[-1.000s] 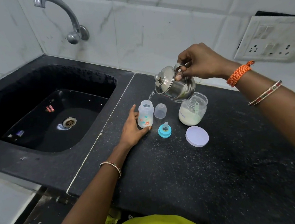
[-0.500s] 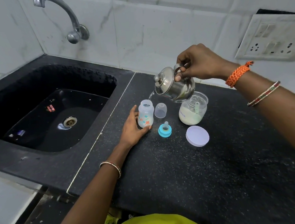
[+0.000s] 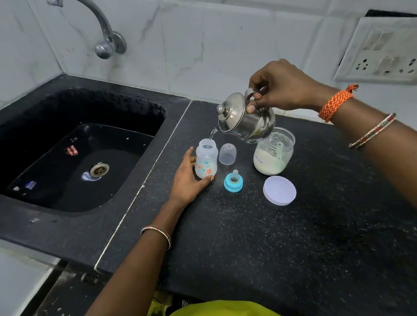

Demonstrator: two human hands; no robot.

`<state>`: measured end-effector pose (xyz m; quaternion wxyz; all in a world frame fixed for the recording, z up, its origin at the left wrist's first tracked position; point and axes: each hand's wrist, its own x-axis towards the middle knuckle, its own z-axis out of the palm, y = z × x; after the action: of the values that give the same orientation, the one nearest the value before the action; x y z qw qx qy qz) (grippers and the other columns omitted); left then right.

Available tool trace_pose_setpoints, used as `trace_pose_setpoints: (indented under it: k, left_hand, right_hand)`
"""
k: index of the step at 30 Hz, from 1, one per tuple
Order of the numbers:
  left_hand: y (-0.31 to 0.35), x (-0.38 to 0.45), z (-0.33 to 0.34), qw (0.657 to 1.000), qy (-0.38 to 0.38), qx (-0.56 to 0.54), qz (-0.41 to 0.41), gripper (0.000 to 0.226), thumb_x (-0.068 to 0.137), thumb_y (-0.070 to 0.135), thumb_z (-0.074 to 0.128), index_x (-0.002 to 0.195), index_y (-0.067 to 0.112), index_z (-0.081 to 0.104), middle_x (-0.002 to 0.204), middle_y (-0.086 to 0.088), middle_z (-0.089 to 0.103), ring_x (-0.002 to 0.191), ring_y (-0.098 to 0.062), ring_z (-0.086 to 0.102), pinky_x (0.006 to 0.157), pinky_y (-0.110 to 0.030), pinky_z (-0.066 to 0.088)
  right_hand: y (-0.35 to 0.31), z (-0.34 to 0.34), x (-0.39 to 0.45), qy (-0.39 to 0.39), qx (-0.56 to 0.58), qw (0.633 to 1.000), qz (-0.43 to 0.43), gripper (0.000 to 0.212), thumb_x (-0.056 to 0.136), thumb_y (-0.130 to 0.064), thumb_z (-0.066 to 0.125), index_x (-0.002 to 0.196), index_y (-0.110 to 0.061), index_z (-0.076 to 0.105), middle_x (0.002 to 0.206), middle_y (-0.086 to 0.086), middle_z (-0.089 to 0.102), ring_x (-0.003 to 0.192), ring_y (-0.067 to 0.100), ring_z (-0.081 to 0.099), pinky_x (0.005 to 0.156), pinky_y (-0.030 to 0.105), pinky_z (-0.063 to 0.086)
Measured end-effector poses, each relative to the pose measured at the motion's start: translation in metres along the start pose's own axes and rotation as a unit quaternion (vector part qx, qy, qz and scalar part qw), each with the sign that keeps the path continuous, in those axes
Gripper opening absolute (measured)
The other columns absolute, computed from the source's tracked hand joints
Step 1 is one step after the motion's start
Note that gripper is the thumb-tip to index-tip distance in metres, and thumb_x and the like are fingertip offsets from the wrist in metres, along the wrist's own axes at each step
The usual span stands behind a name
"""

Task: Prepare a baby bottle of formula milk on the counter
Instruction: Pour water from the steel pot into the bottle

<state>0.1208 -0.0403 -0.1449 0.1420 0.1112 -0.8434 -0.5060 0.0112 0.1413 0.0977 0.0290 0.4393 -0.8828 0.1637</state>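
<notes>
A small clear baby bottle with printed pictures stands open and upright on the black counter. My left hand wraps around its left side and base. My right hand grips the handle of a steel kettle, tilted to the left above the bottle, and a thin stream of water runs from the spout into the bottle's mouth. Beside the bottle stand its clear cap and the blue teat ring. An open jar of formula powder holds a scoop.
The jar's white lid lies flat at the right of the teat ring. A deep black sink with a tap above it lies to the left. A socket panel hangs on the tiled wall at the right.
The pouring goes on with the kettle tilted over the bottle. Both hands hold almost the same places as before.
</notes>
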Motion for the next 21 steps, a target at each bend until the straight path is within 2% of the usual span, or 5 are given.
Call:
trace_pose_setpoints:
  k: [5, 7, 11, 14, 21]
  left_hand:
    - [0.0, 0.0, -0.0001, 1.0, -0.002, -0.005, -0.003, 0.094, 0.072, 0.023, 0.08, 0.146, 0.018, 0.023, 0.14, -0.003, 0.049, 0.125, -0.015, 0.048, 0.105, -0.034, 0.04]
    - [-0.0006, 0.0001, 0.0, 1.0, -0.003, -0.007, -0.004, 0.093, 0.072, 0.024, 0.08, 0.146, 0.019, 0.023, 0.14, -0.002, 0.048, 0.125, -0.015, 0.048, 0.105, -0.034, 0.041]
    - [-0.0015, 0.0009, 0.0009, 1.0, 0.0, -0.008, -0.005, 0.092, 0.072, 0.024, 0.08, 0.145, 0.02, 0.025, 0.141, 0.0, 0.048, 0.121, -0.008, 0.046, 0.1, -0.026, 0.038]
    - [-0.0018, 0.0016, 0.0012, 1.0, 0.002, -0.012, -0.002, 0.091, 0.071, 0.023, 0.081, 0.144, 0.021, 0.027, 0.141, 0.0, 0.048, 0.119, -0.005, 0.045, 0.098, -0.024, 0.038]
    - [-0.002, 0.0013, 0.0012, 1.0, 0.005, -0.018, 0.006, 0.086, 0.071, 0.022, 0.08, 0.142, 0.022, 0.031, 0.14, 0.0, 0.049, 0.118, -0.005, 0.046, 0.097, -0.024, 0.039]
  right_hand:
    - [0.0, -0.0003, 0.0007, -0.004, -0.002, 1.0, -0.004, 0.032, 0.068, -0.03, 0.082, 0.061, -0.011, 0.057, 0.062, -0.001, 0.063, 0.074, 0.021, 0.063, 0.072, 0.041, 0.051]
    - [0.0007, 0.0003, 0.0009, -0.005, -0.005, 1.0, -0.003, 0.032, 0.068, -0.031, 0.082, 0.06, -0.013, 0.057, 0.06, -0.006, 0.06, 0.07, 0.013, 0.06, 0.07, 0.037, 0.05]
    - [0.0025, 0.0009, 0.0017, -0.003, -0.004, 1.0, -0.001, 0.032, 0.068, -0.031, 0.082, 0.06, -0.013, 0.057, 0.058, -0.009, 0.058, 0.065, 0.009, 0.057, 0.064, 0.029, 0.043]
    - [0.0023, -0.0003, 0.0019, -0.003, -0.002, 1.0, -0.002, 0.033, 0.068, -0.032, 0.082, 0.057, -0.019, 0.054, 0.057, -0.015, 0.056, 0.063, -0.006, 0.052, 0.059, 0.022, 0.035]
    - [0.0018, -0.0008, 0.003, -0.002, -0.021, 1.0, -0.003, 0.031, 0.067, -0.035, 0.082, 0.061, -0.015, 0.058, 0.058, -0.016, 0.056, 0.066, -0.007, 0.052, 0.057, 0.021, 0.036]
